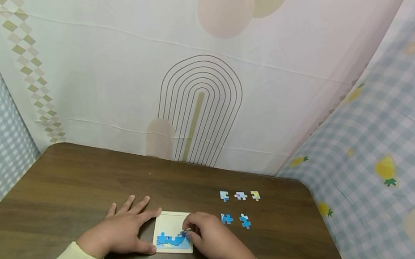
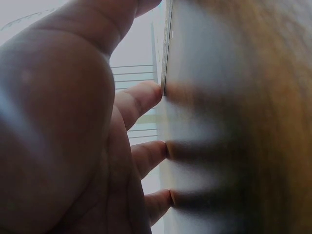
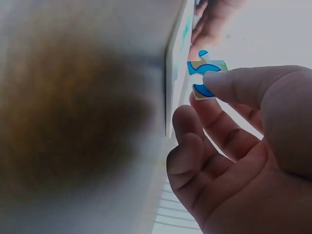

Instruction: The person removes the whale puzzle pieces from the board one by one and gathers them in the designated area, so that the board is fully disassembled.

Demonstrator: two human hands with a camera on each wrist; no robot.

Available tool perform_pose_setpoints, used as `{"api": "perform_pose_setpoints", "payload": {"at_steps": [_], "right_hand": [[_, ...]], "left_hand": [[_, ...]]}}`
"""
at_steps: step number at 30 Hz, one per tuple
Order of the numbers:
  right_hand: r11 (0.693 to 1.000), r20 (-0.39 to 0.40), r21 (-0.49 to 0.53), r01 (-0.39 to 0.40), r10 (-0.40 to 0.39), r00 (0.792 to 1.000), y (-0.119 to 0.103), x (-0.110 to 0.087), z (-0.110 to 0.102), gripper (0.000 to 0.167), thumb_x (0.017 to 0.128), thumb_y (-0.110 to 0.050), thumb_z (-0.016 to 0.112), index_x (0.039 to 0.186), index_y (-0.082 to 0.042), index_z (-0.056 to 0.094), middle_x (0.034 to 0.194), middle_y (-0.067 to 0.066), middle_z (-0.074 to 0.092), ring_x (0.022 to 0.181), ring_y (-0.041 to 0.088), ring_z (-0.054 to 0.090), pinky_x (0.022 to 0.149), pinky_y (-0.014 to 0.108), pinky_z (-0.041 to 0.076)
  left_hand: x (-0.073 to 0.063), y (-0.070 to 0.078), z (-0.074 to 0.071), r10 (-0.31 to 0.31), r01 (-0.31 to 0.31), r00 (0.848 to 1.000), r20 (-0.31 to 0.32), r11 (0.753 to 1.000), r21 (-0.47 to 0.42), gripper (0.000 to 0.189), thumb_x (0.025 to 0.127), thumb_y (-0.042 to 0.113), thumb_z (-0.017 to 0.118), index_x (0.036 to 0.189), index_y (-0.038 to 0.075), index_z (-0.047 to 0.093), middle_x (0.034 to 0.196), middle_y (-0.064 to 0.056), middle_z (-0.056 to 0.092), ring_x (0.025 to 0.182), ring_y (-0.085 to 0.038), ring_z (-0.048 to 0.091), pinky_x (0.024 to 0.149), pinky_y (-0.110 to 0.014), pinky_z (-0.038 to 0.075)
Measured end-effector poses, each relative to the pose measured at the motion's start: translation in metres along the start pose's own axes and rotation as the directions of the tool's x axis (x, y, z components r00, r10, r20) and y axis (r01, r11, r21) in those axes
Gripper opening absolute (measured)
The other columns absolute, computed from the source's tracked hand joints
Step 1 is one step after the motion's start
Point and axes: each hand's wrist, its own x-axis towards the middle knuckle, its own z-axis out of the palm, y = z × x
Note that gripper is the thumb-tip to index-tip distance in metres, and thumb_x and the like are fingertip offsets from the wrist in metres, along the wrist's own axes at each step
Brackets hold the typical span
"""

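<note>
Fingers (image 3: 224, 126) of the right hand (image 1: 212, 239) pinch a puzzle piece (image 3: 206, 67) over the right side of the tray (image 1: 171, 223); the left hand (image 1: 120, 231) lies spread, thumb (image 1: 145, 247) and index finger (image 1: 150, 216) at the tray's left edge; brace the tray there; turn the piece until its tab and notch suit the joined pieces (image 1: 170, 240); lower it level and press lightly; forcing could dislodge the joined pieces.
</note>
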Motion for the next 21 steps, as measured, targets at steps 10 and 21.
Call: {"api": "perform_pose_setpoints", "payload": {"at_steps": [10, 21], "right_hand": [[0.999, -0.064, 0.009, -0.051, 0.052, 0.997, 0.012, -0.009, -0.015, 0.022, 0.114, -0.011, 0.067, 0.125, -0.018, 0.085, 0.115, -0.011, 0.074, 0.104, 0.0, 0.068, 0.093, 0.029, 0.062], [0.979, -0.211, 0.089, -0.181, 0.197, 0.957, 0.025, -0.021, -0.034, 0.012, 0.108, -0.016, 0.078, 0.118, -0.018, 0.085, 0.103, -0.014, 0.075, 0.089, 0.0, 0.063, 0.079, 0.025, 0.057]], "left_hand": [[0.001, 0.0, 0.001, -0.006, 0.006, 1.0, 0.007, 1.0, -0.002, 0.105, 0.08, 0.075, 0.091, 0.171, 0.042, 0.05, 0.188, -0.011, 0.026, 0.173, -0.058, 0.012, 0.123, -0.094, 0.007], [-0.002, 0.0, 0.0, 0.002, -0.002, 1.0, 0.006, 1.0, -0.017, 0.105, 0.08, 0.073, 0.092, 0.171, 0.042, 0.049, 0.188, -0.011, 0.025, 0.173, -0.057, 0.011, 0.123, -0.094, 0.006]]}}
